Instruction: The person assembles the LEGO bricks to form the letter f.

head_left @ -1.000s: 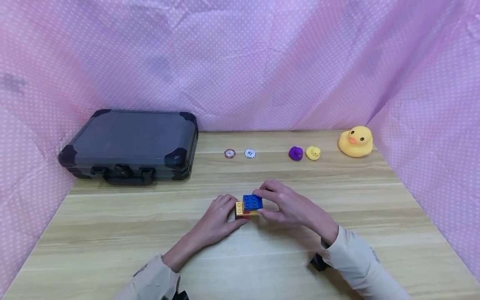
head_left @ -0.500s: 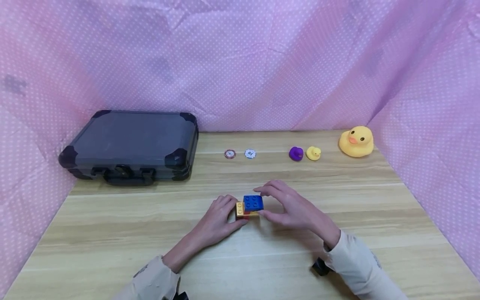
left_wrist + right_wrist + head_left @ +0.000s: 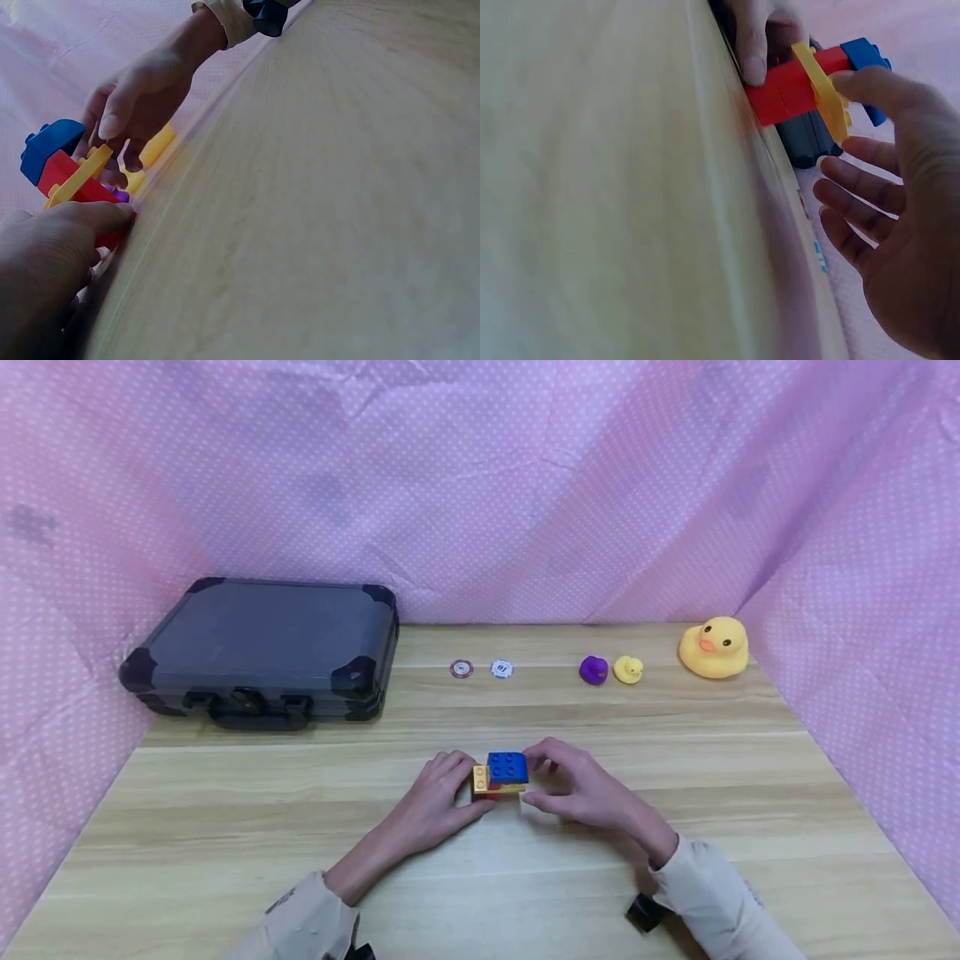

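A small stack of toy building bricks stands mid-table. At its foot are red bricks (image 3: pixel 784 94), with a yellow brick (image 3: pixel 825 94) laid across them and sticking out to both sides. Above that come another red brick (image 3: pixel 58 171) and a blue brick (image 3: pixel 507 767) with a curved side on top. My left hand (image 3: pixel 431 802) grips the lowest red part, thumb on the near side. Just right of the stack is my right hand (image 3: pixel 588 785), thumb and fingers apart; in the right wrist view its thumb overlaps the yellow brick.
Behind on the left lies a grey case (image 3: pixel 262 639) with black corners. Along the back are a red poker chip (image 3: pixel 461 669), a white poker chip (image 3: pixel 502 669), a purple duck (image 3: pixel 594 670), a small yellow duck (image 3: pixel 628 670) and a big yellow duck (image 3: pixel 714 648).
My right hand has let go of the blue brick, its fingers lifting off and then coming down beside the stack's right side. The left hand keeps its grip in place.
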`<action>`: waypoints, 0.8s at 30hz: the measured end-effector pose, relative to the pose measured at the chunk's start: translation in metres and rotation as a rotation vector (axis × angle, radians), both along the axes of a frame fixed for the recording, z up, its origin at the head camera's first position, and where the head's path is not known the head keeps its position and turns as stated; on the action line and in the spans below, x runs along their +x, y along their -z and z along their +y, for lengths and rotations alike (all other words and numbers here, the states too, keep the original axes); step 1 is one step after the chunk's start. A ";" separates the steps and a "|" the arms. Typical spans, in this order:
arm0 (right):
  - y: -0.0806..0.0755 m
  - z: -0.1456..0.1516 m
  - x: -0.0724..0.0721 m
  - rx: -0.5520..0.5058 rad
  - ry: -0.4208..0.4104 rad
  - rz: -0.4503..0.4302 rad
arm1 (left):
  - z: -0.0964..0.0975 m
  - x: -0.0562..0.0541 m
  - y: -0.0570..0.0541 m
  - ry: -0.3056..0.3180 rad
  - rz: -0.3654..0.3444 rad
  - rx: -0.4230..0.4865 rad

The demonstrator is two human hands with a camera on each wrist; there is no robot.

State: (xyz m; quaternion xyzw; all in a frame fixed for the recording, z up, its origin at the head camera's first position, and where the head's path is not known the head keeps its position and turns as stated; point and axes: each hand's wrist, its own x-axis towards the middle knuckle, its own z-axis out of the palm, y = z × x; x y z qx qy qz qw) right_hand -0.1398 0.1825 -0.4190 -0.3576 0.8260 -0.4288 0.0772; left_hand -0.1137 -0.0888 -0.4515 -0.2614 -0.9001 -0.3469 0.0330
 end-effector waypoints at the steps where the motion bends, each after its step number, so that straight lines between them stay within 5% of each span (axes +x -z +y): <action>1: 0.001 -0.001 0.000 -0.008 -0.001 -0.006 | 0.000 0.000 0.000 0.000 0.003 0.000; 11: 0.001 -0.005 0.002 -0.018 0.003 -0.022 | -0.001 0.000 0.000 0.000 -0.002 0.014; 19: 0.004 -0.005 0.003 -0.005 0.005 -0.036 | -0.013 0.001 -0.008 0.002 -0.229 0.122; 24: 0.004 -0.004 0.003 0.004 0.011 -0.032 | -0.023 0.001 -0.013 0.022 -0.226 0.236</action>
